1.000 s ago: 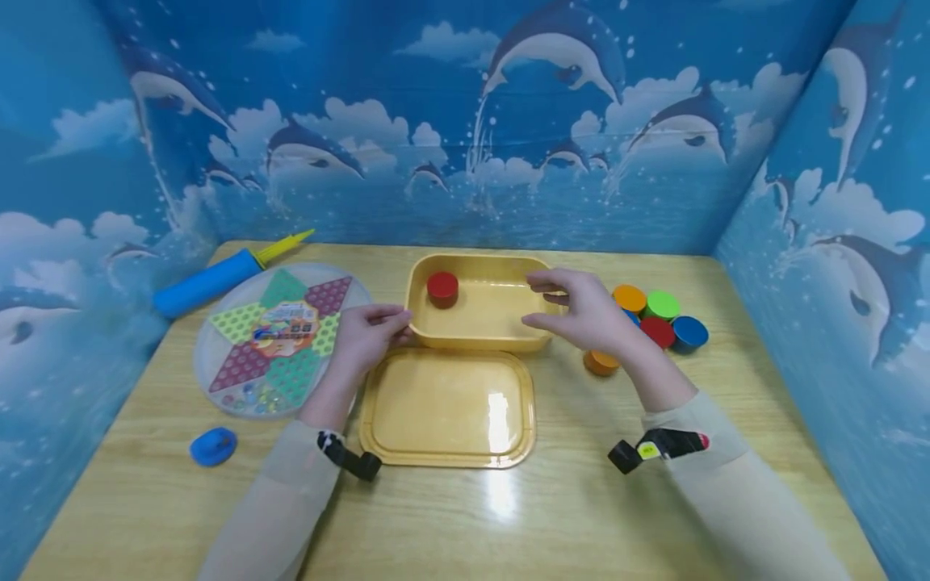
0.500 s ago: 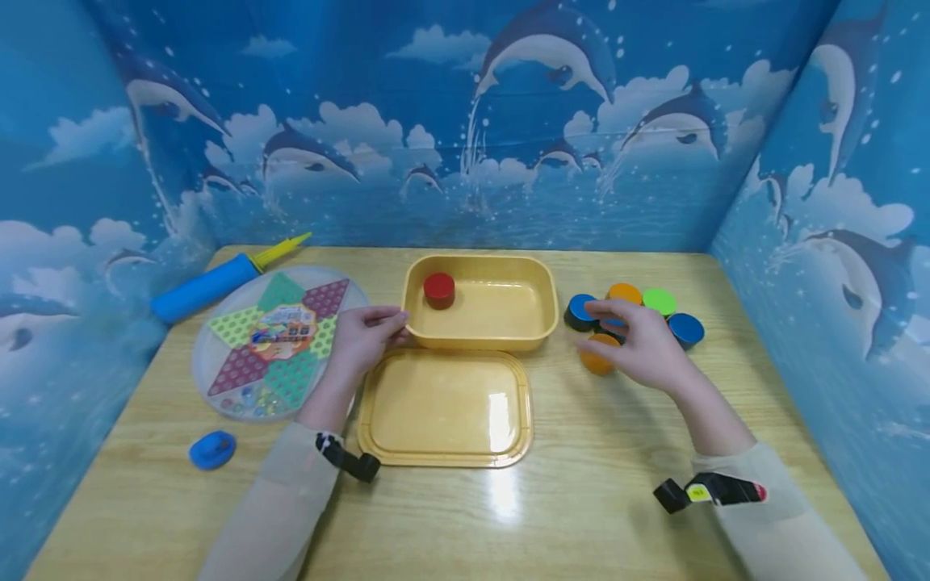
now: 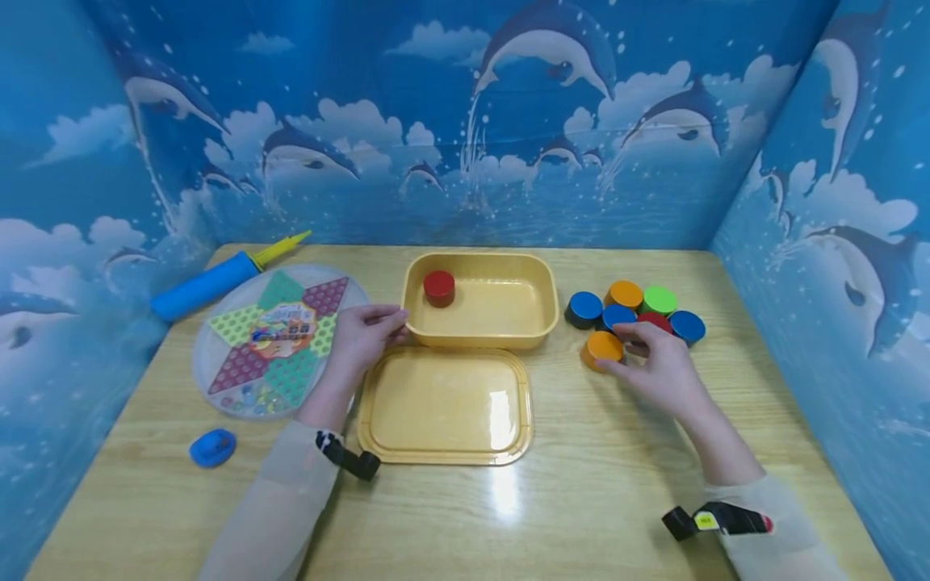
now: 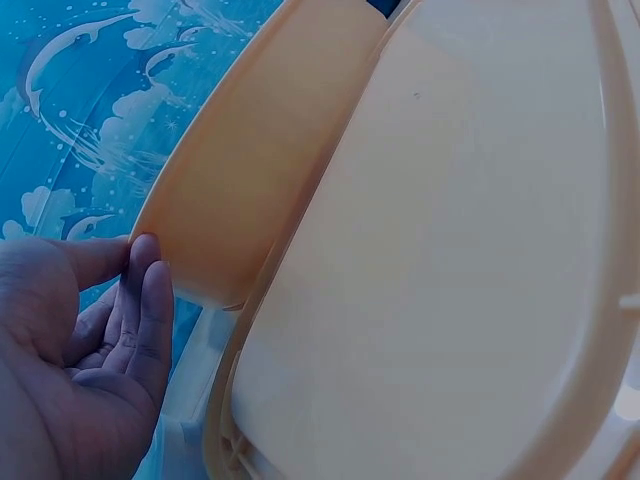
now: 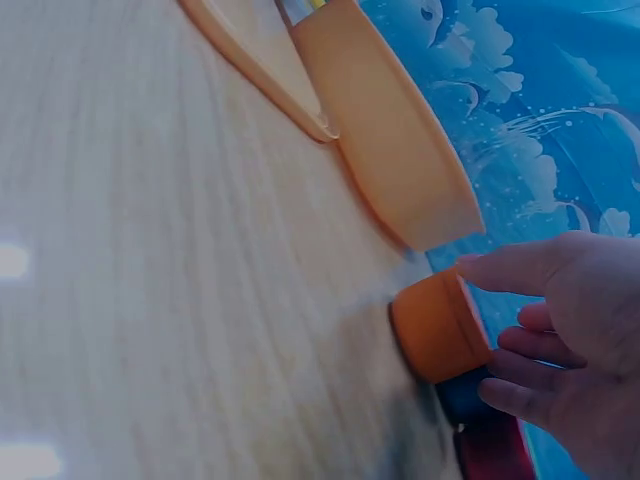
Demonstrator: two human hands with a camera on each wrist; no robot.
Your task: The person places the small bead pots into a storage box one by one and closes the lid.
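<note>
My left hand [image 3: 366,335] pinches the left rim of a yellow plastic box [image 3: 508,311] between thumb and fingers. Inside that box, toward the left, sits a red round tub [image 3: 439,288]. The box's lid [image 3: 436,403] lies flat just in front. On the right, my right hand [image 3: 657,367] has thumb and fingers around an orange round tub [image 3: 602,349]. In the right wrist view, the thumb touches the rim of this orange tub [image 5: 435,325], and the other fingertips are at its opposite edge. Blue tubs [image 3: 584,309] and a partly hidden red tub [image 3: 656,321] stand close by.
Behind the hand, an orange tub [image 3: 623,296], a green tub [image 3: 659,301] and another blue tub [image 3: 688,327] cluster. At left lie a Chinese checkers board [image 3: 240,367] with marbles, a blue balloon pump [image 3: 207,286] and a small blue object [image 3: 213,448]. Dolphin-print curtains [image 3: 465,186] surround the table.
My right hand has moved from over the right end of the box rightward to the orange tub, and its fingers have closed around it. The left hand stays at the box rim.
</note>
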